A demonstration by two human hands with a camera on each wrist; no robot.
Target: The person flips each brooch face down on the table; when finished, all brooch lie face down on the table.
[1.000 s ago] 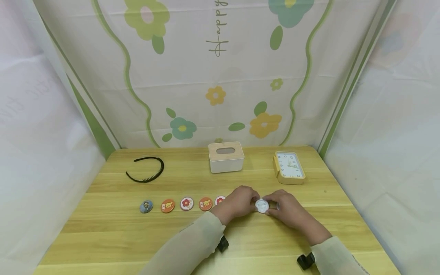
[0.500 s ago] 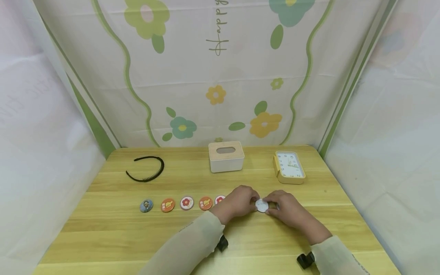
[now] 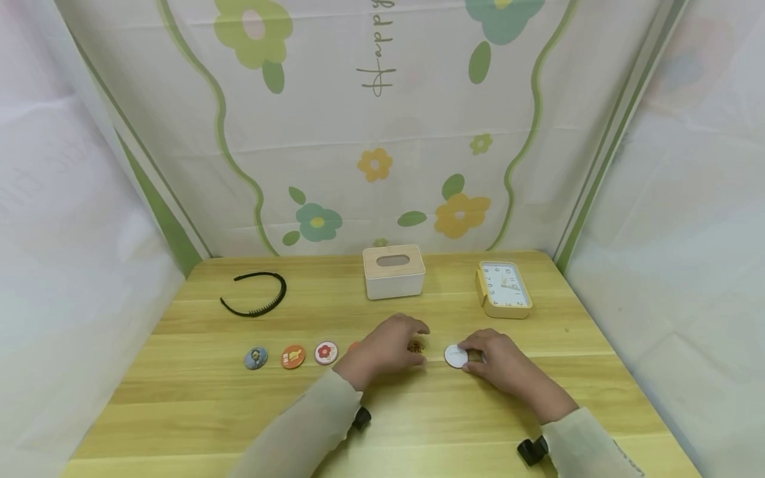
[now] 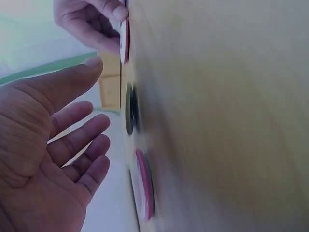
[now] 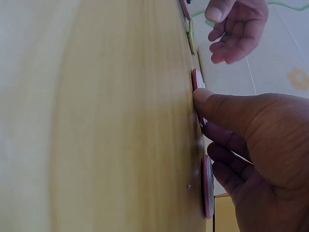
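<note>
In the head view my right hand (image 3: 499,362) pinches the edge of a white round button badge (image 3: 456,356) between thumb and fingers, low at the tabletop. The right wrist view shows the thumb (image 5: 217,106) on this badge's red rim. My left hand (image 3: 388,348) is held apart from it, thumb and fingers spread with nothing between them. Just past those fingers lies a dark and yellow patterned badge (image 3: 416,346), partly covered by the hand. Close under my right hand is another red-rimmed badge (image 5: 207,186). A pink-rimmed badge (image 4: 145,186) lies below my left hand's fingers.
Farther left in the row are a blue badge (image 3: 255,358), an orange badge (image 3: 293,357), a red-flower badge (image 3: 325,352) and a partly hidden orange one (image 3: 354,346). Behind stand a black headband (image 3: 275,302), a tissue box (image 3: 394,285) and a yellow alarm clock (image 3: 507,311).
My left hand has let go of the white badge and moved left, its fingers spreading. The badge showed a ringed face at first and now shows plain white. My right hand stays put.
</note>
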